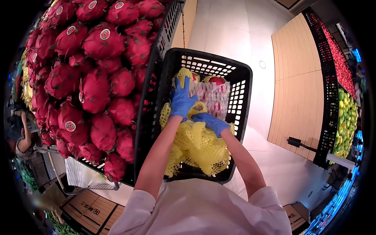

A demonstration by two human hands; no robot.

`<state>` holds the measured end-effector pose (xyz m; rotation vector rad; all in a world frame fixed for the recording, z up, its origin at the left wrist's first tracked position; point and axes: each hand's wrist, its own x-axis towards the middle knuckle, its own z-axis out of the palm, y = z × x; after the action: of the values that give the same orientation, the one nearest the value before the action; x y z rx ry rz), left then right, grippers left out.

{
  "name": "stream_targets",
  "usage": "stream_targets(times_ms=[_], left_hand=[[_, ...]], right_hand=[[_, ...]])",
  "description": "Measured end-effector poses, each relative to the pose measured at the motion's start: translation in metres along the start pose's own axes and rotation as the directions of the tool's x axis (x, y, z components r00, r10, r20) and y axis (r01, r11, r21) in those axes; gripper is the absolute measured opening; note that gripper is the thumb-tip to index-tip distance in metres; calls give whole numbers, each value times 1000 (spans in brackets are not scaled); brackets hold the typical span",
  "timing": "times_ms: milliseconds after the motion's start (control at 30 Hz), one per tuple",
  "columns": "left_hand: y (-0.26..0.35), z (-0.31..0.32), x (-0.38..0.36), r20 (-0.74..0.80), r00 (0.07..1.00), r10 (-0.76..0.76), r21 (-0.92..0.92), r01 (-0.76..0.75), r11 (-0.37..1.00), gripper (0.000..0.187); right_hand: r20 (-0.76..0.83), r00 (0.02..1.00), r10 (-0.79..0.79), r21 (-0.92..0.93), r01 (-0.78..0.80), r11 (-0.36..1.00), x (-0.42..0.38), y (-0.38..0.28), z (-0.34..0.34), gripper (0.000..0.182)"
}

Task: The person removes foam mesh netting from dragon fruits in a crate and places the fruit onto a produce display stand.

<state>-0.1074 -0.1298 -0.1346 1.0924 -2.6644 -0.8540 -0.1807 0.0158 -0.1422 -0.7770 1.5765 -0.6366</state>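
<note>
Overhead, the largest mass in view is the dragon fruit display (90, 78): a sloped bank of red fruit with round labels, filling the left half of the picture and bounded on its right by a black rack edge.

Directly against that edge stands the black plastic crate (241, 94), with perforated walls. Its long axis runs away from the person, near end at the body, far end toward the pale floor (227, 31).

Within the crate, the near and middle portion is filled by a heap of yellow foam net sleeves (196, 147). The far portion holds fruit in white foam nets (213, 98), with one bare red fruit (216, 80) showing at the far wall.

Both hands wear blue gloves and work inside the crate, ahead of the body.

- Left hand (181, 100): extended farther, fingers spread and flat, palm down over the boundary between the yellow and white netting. It appears to press or grip yellow netting; a closed grasp cannot be confirmed.
- Right hand (211, 122): nearer the body, fingers curled onto the yellow heap, apparently pinching the netting.

The wrapped fruit lies beyond both hands, toward the far end; the left hand is nearer to it.

A second wooden display with green and red produce (344, 98) stands well apart at right.
</note>
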Motion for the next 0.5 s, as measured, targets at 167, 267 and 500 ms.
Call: stream_targets(times_ms=[167, 267, 500], left_hand=[[-50, 67, 0, 142, 988, 57, 137, -77, 988, 60], [-38, 66, -9, 355, 927, -125, 43, 117, 992, 38], [-44, 52, -38, 557, 830, -22, 163, -83, 983, 24]], right_hand=[[-302, 939, -167, 272, 253, 928, -9, -6, -35, 45], [-417, 907, -67, 652, 349, 673, -10, -26, -59, 38], [-329, 944, 8, 876, 302, 375, 36, -25, -67, 27]])
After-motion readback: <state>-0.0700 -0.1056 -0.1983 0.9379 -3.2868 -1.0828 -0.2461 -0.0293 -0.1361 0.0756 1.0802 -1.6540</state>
